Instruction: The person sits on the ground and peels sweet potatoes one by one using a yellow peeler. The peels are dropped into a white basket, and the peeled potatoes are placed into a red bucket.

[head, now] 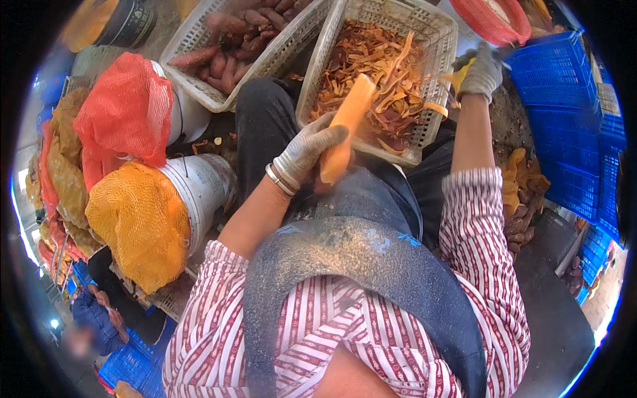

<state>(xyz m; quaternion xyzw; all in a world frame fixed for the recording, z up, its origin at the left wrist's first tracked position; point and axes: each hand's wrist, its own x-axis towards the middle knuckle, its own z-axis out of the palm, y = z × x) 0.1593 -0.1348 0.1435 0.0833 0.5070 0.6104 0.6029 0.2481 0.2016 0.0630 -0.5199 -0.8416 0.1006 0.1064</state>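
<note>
My left hand (309, 148), in a grey-white work glove, grips a mostly peeled orange sweet potato (349, 127) over my lap. A little red skin shows near its lower end. My right hand (481, 73), also gloved, is raised to the right, closed around a yellow-handled peeler (463, 77) that is blurred by motion. An orange strip of peel (436, 108) lies near the crate's right rim, below that hand. Between my knees a white plastic crate (309, 64) holds a heap of orange and reddish peelings (378, 64). My dark apron (378, 194) is dusted with residue.
Unpeeled sweet potatoes (254, 22) fill part of another white crate (199, 37). At left, red (124, 104) and orange mesh bags (139, 219) cover white buckets (204, 191). Stacked blue crates (562, 119) stand at right, near a sweet potato pile (520, 219). Another person (99, 316) sits lower left.
</note>
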